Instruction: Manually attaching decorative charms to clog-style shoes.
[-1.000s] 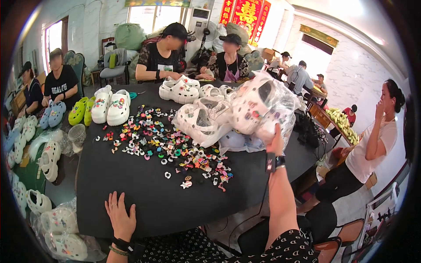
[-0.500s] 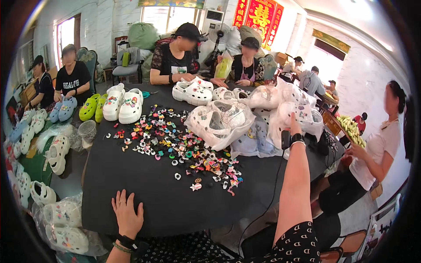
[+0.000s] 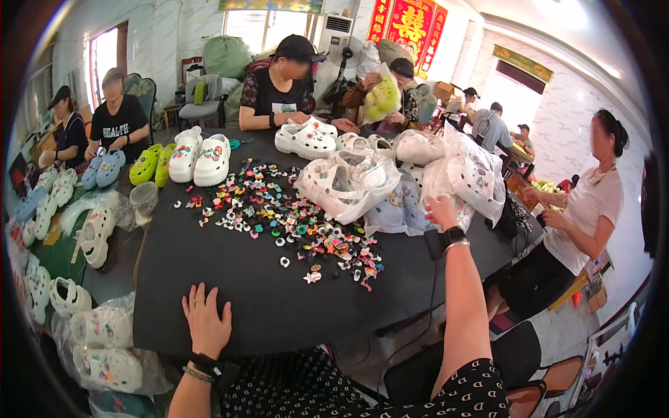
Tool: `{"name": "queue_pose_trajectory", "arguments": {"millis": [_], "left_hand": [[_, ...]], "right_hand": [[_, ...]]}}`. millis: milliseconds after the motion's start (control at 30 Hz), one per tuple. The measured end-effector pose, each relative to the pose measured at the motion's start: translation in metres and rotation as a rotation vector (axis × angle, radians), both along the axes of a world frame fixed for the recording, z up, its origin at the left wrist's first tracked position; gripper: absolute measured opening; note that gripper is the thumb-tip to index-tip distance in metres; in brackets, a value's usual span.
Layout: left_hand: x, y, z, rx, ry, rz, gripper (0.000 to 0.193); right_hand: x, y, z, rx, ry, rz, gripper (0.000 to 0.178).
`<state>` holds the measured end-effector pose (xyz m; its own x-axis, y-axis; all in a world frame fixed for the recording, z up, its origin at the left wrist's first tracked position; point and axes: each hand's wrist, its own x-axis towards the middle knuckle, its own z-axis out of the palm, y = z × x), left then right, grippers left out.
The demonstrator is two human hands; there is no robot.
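Observation:
My left hand point(image 3: 207, 320) lies flat on the black table point(image 3: 209, 258), fingers spread, holding nothing. My right hand point(image 3: 440, 211) reaches to the right side, its fingers apart at the edge of a clear plastic bag point(image 3: 476, 174) with white clogs inside. How firmly the fingertips touch the plastic is hard to see. Left of it lies another bag of white clogs point(image 3: 348, 182), and a bag of pale blue clogs point(image 3: 392, 209) sits partly under it. Many small colourful shoe charms point(image 3: 300, 226) are scattered across the middle of the table.
White clogs point(image 3: 211, 161) and lime-green clogs point(image 3: 144, 166) stand at the far left edge. A clear plastic cup point(image 3: 144, 197) is near the left rim. A black cable point(image 3: 433, 279) hangs over the front edge. Several people sit opposite; one person point(image 3: 589, 202) stands at the right.
My right hand has moved left and nearer to me across the bagged clogs, whose bag has shifted. My left hand stays flat. Across the table, a person has raised a bag of lime-green clogs.

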<state>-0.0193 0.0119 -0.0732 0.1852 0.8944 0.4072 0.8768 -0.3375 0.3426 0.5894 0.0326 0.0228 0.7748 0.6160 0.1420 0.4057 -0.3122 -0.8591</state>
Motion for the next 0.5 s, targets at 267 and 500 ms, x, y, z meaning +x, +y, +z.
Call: {"name": "queue_pose_trajectory", "arguments": {"millis": [267, 500], "left_hand": [[-0.004, 0.000, -0.003, 0.044, 0.016, 0.020, 0.042], [-0.003, 0.001, -0.008, 0.022, 0.045, 0.022, 0.041]], "right_hand": [[-0.199, -0.059, -0.062, 0.257, -0.798, 0.523, 0.033], [-0.272, -0.123, -0.086, 0.395, -0.820, 0.570, 0.023]]}}
